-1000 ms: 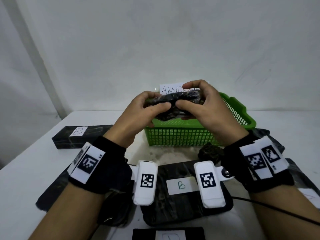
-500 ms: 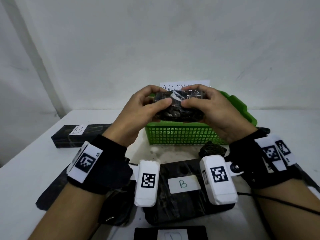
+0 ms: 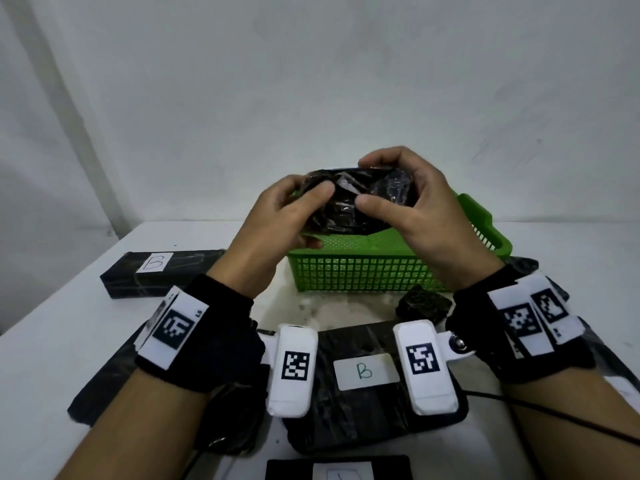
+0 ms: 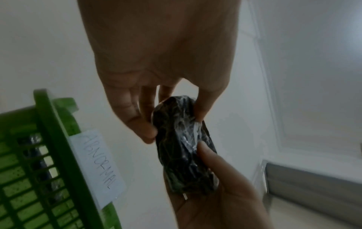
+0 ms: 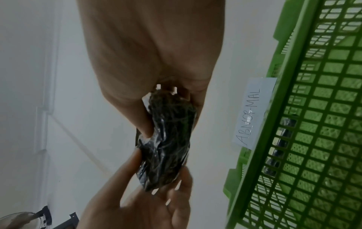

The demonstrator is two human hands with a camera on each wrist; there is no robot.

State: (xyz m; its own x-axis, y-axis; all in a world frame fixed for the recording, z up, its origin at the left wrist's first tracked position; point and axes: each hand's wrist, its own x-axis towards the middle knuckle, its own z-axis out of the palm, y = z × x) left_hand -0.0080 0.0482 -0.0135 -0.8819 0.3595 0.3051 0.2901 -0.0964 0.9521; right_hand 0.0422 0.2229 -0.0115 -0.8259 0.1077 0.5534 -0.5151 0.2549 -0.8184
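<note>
Both hands hold one black lump wrapped in clear film (image 3: 356, 202) in the air above the green basket (image 3: 363, 271). My left hand (image 3: 294, 216) grips its left end, thumb on the near face. My right hand (image 3: 408, 199) grips the right end, fingers curled over the top. The left wrist view shows the wrapped lump (image 4: 184, 147) pinched between my left fingers (image 4: 137, 120) and thumb. In the right wrist view the lump (image 5: 166, 147) sits between both hands. A paper label reading ABNORMAL (image 5: 252, 113) is stuck on the basket's far rim.
Flat black wrapped blocks with white labels marked B lie on the white table: one at the left (image 3: 162, 271), one near the middle (image 3: 363, 375), another at the bottom edge (image 3: 339, 469). A small black lump (image 3: 422, 303) lies in front of the basket. A dark item lies inside the basket (image 5: 282, 139).
Both hands have lifted the wrapped lump higher above the basket and turned it, and the thumbs have shifted on its near face.
</note>
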